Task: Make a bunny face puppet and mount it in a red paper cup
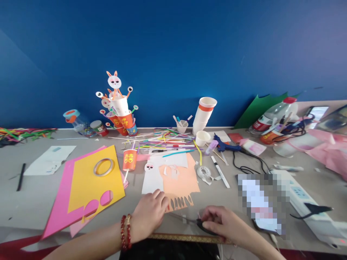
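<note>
My left hand [151, 213], with red bead bracelets at the wrist, is closed over the near-left edge of the orange paper [187, 177]. What its fingers hold is hidden. My right hand [221, 220] grips the black handle of a pair of scissors [202, 225]; the thin blades point left towards my left hand. Pointed oval cut-outs line the orange paper's near edge, and a torn opening shows in its upper part. Under it lies a white sheet [151, 180], with a small white rabbit face [149, 167] on top.
Pink and yellow sheets [92, 180] with a tape roll [103, 167] lie left. A red paper cup [129, 160] stands nearby. Behind are many coloured sticks [168, 139] and decorated cups [123, 115]. Right are a glue gun [225, 145], marker [221, 173], phone [261, 204] and power strip [306, 206].
</note>
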{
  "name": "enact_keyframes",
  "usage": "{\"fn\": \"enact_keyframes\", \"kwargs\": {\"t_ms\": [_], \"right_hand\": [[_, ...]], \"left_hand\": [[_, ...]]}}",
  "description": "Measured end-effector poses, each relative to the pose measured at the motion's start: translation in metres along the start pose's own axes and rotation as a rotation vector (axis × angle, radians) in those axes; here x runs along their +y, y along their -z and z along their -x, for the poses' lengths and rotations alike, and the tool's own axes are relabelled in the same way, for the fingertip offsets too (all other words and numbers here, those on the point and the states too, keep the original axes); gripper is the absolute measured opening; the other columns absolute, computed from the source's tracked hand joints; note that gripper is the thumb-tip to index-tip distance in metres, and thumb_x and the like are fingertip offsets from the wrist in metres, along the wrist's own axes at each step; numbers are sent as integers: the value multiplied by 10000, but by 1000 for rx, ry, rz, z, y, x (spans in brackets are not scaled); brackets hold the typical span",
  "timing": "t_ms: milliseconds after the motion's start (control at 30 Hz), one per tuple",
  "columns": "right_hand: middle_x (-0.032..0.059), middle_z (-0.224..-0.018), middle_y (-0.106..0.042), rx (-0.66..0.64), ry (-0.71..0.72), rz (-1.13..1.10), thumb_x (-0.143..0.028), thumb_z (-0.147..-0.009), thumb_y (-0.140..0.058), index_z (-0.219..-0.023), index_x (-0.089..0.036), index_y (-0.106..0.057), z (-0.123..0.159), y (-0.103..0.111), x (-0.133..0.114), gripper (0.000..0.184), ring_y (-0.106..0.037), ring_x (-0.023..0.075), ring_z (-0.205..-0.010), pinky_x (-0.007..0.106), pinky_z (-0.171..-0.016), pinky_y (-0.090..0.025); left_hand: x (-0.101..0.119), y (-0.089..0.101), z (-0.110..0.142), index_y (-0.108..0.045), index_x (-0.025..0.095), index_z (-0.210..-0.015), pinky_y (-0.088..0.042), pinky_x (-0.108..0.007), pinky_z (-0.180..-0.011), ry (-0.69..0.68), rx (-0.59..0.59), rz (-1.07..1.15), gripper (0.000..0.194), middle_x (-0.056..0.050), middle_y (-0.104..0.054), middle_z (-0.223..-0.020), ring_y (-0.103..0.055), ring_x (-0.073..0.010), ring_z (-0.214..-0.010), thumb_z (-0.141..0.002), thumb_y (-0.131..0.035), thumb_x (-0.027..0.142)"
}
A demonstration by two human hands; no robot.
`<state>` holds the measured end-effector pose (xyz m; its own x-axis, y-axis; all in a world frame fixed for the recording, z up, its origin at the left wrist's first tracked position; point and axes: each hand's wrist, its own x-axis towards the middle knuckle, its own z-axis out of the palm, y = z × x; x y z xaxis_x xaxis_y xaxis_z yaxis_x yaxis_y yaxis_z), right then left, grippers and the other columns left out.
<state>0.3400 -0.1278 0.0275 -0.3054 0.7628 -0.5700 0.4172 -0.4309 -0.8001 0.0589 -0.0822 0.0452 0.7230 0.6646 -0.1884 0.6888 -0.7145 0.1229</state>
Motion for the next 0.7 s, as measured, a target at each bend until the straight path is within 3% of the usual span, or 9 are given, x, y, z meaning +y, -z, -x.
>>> {"fn": "enact_keyframes", "kwargs": {"t_ms": [267,367,533,700], "right_hand": [[-66,-502,-581,-123,-74,-46,-299,-767,-619,-814,-203,-559,8,10,-4,123,-550,103,-423,165,-396,-348],[-67,-495,-584,-134,-113,-34,-309,-761,-626,-744,-215,-490,8,10,-8,167,-560,107,-406,162,-372,-335],[-4,-644,-673,-239,-113,-9,-500,-830,-611,-700,-195,-495,5,9,-14,351,-569,80,-377,147,-340,-333],[-8,-600,-653,-310,-162,-85,-540,-859,-587,-718,-176,-558,-1,6,-20,392,-500,36,-301,96,-276,-280]], "left_hand": [[1,2,5,-511,187,-975,-533,-345,-692,41,22,60,226,-66,-608,-927,-567,-250,-888,-775,-533,83],[-5,-7,12,-507,188,-997,-543,-363,-737,35,113,103,229,-58,-611,-921,-579,-241,-877,-791,-509,88],[-13,-28,23,-541,172,-1021,-548,-355,-797,-33,355,151,165,-115,-627,-1093,-618,-233,-933,-885,-460,125],[-14,-36,26,-573,179,-888,-547,-337,-744,-60,456,182,162,-89,-655,-963,-627,-205,-831,-925,-428,118]]}}
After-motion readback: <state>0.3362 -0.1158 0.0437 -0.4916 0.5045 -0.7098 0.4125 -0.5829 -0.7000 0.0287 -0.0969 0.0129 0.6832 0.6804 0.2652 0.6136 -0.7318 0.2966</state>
